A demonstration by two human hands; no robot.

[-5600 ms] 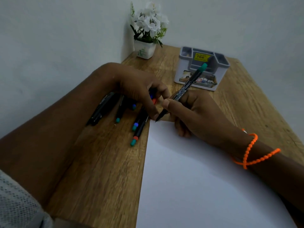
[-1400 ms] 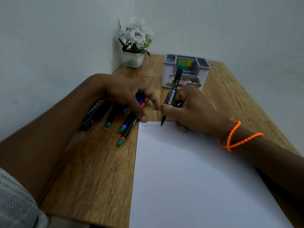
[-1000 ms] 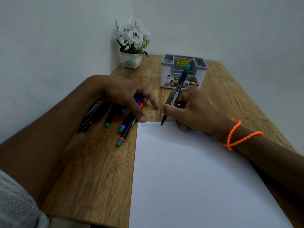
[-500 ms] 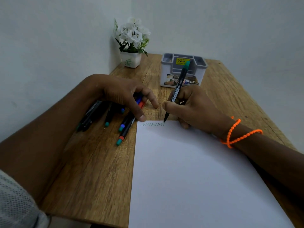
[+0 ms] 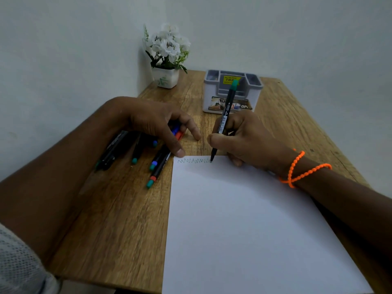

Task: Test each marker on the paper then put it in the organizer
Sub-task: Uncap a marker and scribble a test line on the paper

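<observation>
Paper (image 5: 244, 225) nearest, below both hands. Right hand (image 5: 246, 143) pinches green marker (image 5: 225, 117), tip on paper's far edge at end of zigzag (image 5: 194, 160); barrel tilts away toward organizer (image 5: 232, 92), straight beyond this hand. Left hand (image 5: 157, 124) curled loosely over spare markers (image 5: 157, 164), farther from organizer.

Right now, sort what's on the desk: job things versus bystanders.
Job:
- green-capped marker in the right hand
- paper with zigzag
- spare markers under the left hand
- organizer

Bystanders:
- flower pot
- orange bracelet
</observation>
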